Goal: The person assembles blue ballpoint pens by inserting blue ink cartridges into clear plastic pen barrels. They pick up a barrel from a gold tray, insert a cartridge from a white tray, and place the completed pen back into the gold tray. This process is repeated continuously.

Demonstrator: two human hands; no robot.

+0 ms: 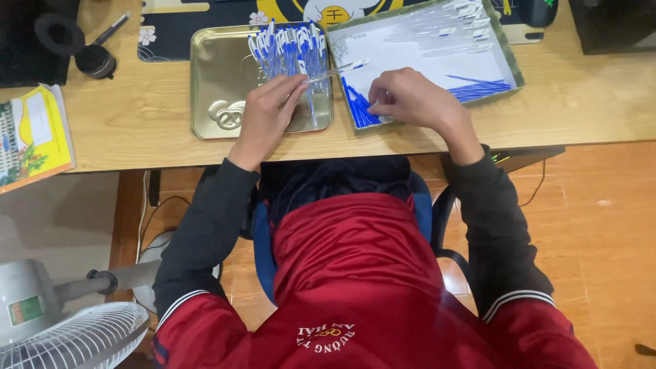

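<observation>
Pens fill much of the head view: a heap of clear plastic pens with blue caps lies in the gold-coloured square metal tray on the pale wooden table, and judging by that heap a good share of the assembly looks finished. To its right stands a shallow white cardboard box with a green patterned rim, which holds what is left: a pile of loose blue refills at its near left corner, a second bundle of blue refills at the right side, and a row of empty clear barrels along the far edge. Quite a few parts are unassembled, so the work seems somewhere around the middle.

The left hand is closed around a single clear pen barrel with a blue tip, which slants up to the right over the gap between tray and box. The right hand rests curled over the near refill pile, fingertips pinched together; whether it grips a refill I cannot tell.

At the table's left edge lies a yellow printed booklet with a picture on its cover. Beyond the tray, a dark desk mat with white flowers and a yellow-and-white cartoon figure covers the far side. A white fan stands on the floor at lower left.
</observation>
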